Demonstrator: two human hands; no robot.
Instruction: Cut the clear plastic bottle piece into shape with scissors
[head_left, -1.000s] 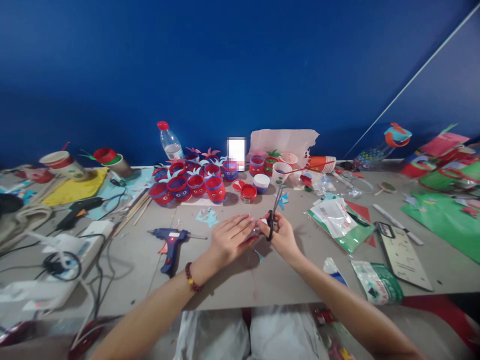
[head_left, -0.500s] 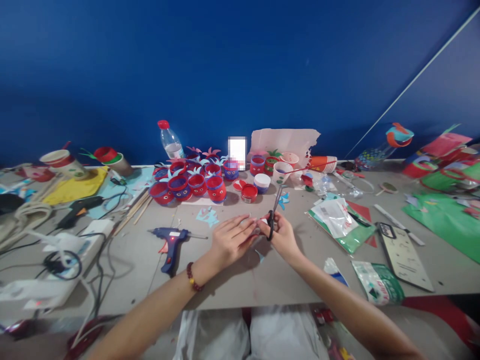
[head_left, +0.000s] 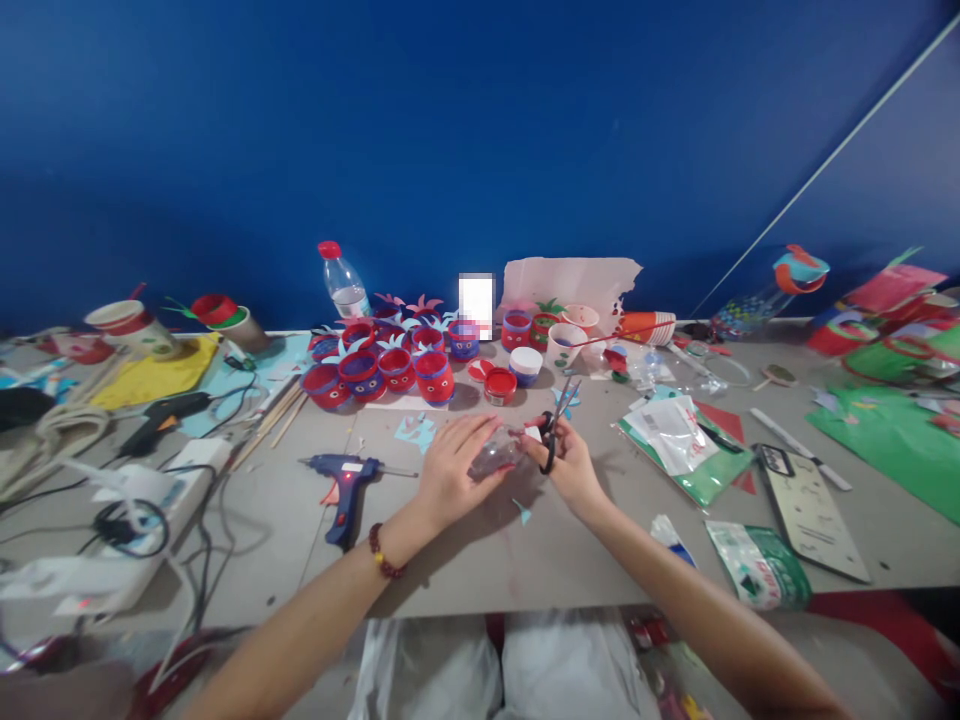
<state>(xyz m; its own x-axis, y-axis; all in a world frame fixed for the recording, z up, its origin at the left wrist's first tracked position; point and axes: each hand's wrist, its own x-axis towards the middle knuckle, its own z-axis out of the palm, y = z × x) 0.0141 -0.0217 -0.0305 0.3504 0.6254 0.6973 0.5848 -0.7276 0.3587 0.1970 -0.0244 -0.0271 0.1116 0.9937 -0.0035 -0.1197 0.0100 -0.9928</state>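
My left hand is wrapped round a clear plastic piece that looks like part of a bottle; the fingers hide some of it. Black-handled scissors sit in my right hand, their blades pointing up and away from me, slightly apart. The right thumb and fingertips reach the right end of the plastic, beside a small white bit. A light blue paper scrap lies on the table just below the hands.
Several red and purple cups with paper leaves stand beyond my hands. A blue glue gun lies at left, near a white power strip with cables. Right of my hands are plastic packets and a phone.
My left hand has shifted and turned, so the clear plastic now shows. The scissors' blades have parted and tilt further right. The view has shifted slightly.
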